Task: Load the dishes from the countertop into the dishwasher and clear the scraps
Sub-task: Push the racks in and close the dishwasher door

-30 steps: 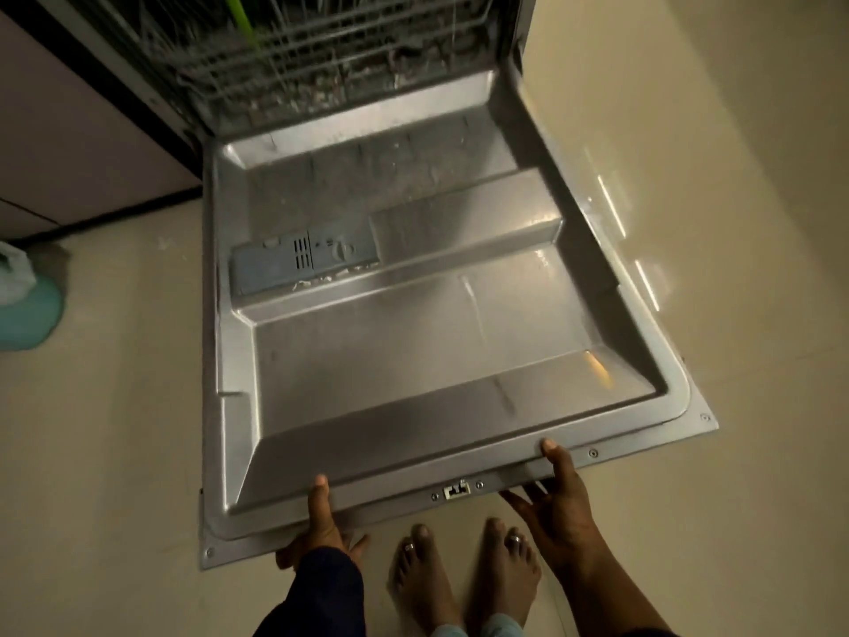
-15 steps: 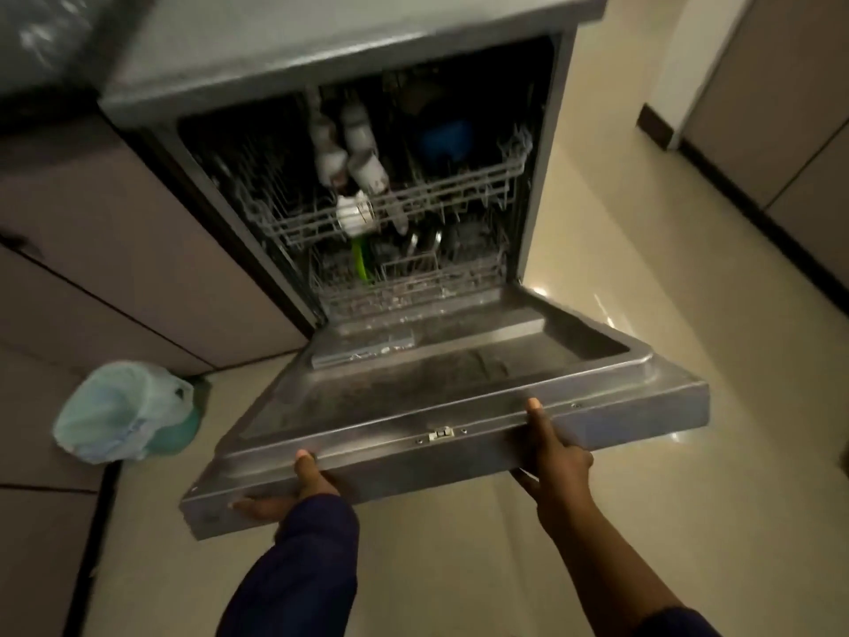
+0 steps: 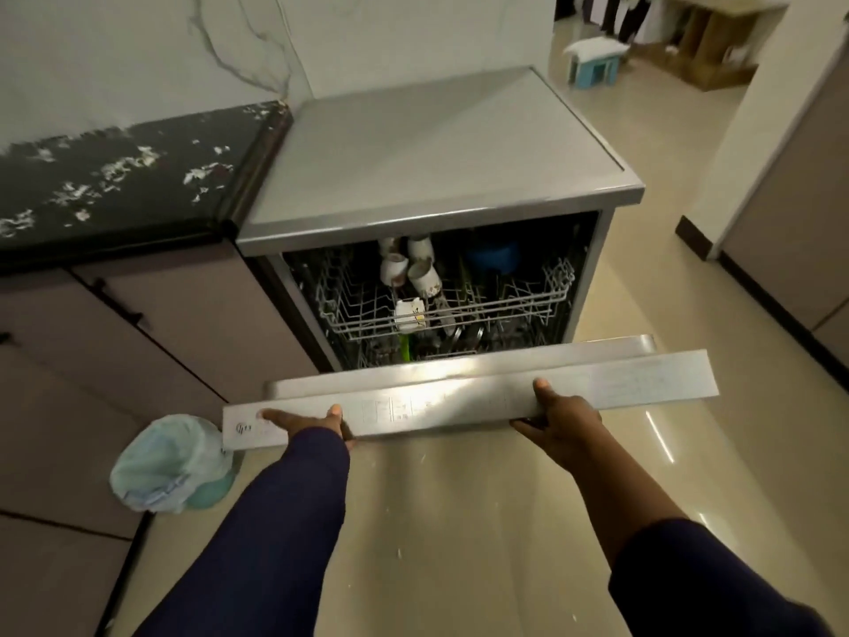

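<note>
Presently, the dishwasher (image 3: 441, 163) is standing beside the black countertop (image 3: 115, 177), its door (image 3: 468, 397) sitting partly raised, well short of the frame. Inside, the upper rack (image 3: 528, 296) is holding several white cups (image 3: 413, 268) and a blue bowl (image 3: 494, 257). The left hand (image 3: 312, 422) is gripping the door's top edge, thumb on top. The right hand (image 3: 563, 420) is gripping it likewise, fingers curling beneath. A lined bin (image 3: 172, 462) is sitting on the floor at left.
</note>
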The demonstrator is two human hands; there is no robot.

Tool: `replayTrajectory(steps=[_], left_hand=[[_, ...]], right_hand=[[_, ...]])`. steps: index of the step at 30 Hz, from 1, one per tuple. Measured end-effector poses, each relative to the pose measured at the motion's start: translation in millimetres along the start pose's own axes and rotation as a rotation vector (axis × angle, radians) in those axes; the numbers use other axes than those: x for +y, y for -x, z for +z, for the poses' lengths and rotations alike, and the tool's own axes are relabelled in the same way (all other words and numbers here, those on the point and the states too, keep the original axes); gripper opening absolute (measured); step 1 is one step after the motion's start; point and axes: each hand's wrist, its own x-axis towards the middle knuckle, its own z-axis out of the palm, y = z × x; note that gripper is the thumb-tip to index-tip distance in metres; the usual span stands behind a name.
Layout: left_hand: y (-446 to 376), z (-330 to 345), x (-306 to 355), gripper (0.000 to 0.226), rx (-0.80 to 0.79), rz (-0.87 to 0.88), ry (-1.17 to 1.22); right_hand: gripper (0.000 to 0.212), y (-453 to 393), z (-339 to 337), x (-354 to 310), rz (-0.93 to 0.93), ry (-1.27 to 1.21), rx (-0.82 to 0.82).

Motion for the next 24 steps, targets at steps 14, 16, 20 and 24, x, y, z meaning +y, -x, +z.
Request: replayTrajectory(steps=[14, 16, 20, 24], left_hand=[[-51.2, 57.6, 93.1, 0.084, -0.107, -0.133, 0.188], [-55.7, 72.4, 104.5, 0.102, -0.058, -0.099, 0.268], [-61.5, 97.1, 126.3, 0.114, 0.031, -0.040, 0.167], [-74.2, 113.9, 143.3, 0.099, 0.005, -0.129, 0.148]], right_hand=[[0.055, -36.3, 87.2, -87.1, -0.020, 0.037, 0.037], [0.055, -46.1, 97.8, -99.2, -0.027, 0.090, 0.007], [0.051, -64.1, 117.3, -118.9, -0.040, 0.148, 0.014], [0.050, -76.7, 133.1, -135.2, -0.022, 0.168, 0.044]])
